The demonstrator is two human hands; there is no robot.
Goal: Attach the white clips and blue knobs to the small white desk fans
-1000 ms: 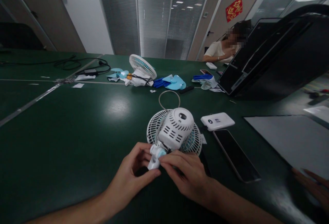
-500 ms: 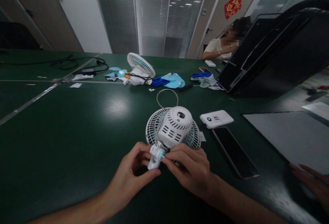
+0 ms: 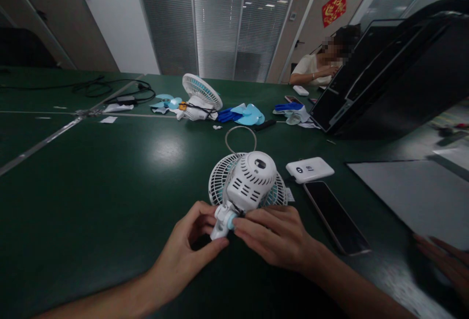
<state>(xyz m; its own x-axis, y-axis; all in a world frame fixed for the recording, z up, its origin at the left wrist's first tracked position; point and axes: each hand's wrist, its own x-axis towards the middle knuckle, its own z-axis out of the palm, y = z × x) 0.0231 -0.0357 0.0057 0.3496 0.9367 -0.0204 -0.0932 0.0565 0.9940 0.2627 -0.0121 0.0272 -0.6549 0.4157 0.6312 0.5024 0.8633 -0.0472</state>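
At near left, the left hand has its fingers curled around the white clip of the fan, apparently bracing it. A blue knob sits between the hands. The fan lies grille down on the counter, near centre, probably because that wide face sits steadiest. The right hand has its fingertips pinched together at the knob. Further right, a paper tag is too small to read; a white box shows a round logo and perhaps "18". Far right, red paper bears unreadable gold characters.
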